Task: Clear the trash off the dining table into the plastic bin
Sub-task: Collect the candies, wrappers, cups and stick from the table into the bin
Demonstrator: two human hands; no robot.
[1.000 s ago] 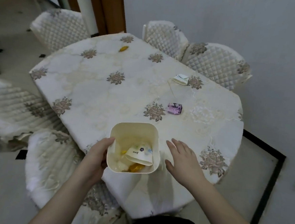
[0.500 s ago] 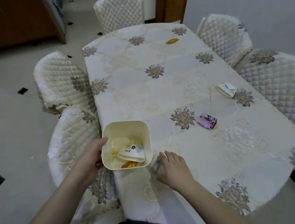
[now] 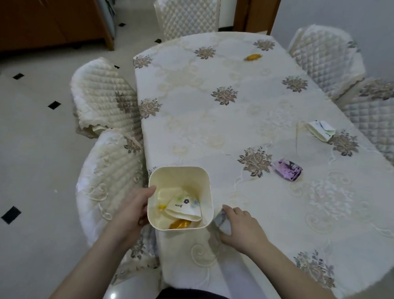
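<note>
Your left hand (image 3: pixel 132 209) grips the near-left wall of the plastic bin (image 3: pixel 206 180), thumb at the rim, and your right hand (image 3: pixel 242 226) lies on the counter (image 3: pixel 194 116) just beside the bin's right side, fingers curled round a pale crumpled wrapper (image 3: pixel 221 221) — it looks pinched against the cloth rather than lifted. That is all the head view gives, and it is the only view.

The step in hand, as I judge it, is getting that wrapper over the rim. Keep the bin steady at the counter edge, where it sits partly overhanging; lift the scrap clear of the tablecloth so you do not drag the fabric, then let go only once your fingers are above the opening. The bin already holds a folded paper packet (image 3: pixel 184 207) and an orange wrapper (image 3: pixel 180 224).

Three pieces remain for later: a purple packet (image 3: pixel 288 172) mid-counter, a white folded wrapper (image 3: pixel 320 130) further right, and a small orange scrap (image 3: pixel 252 57) near the far end — all well apart from the bin.
</note>
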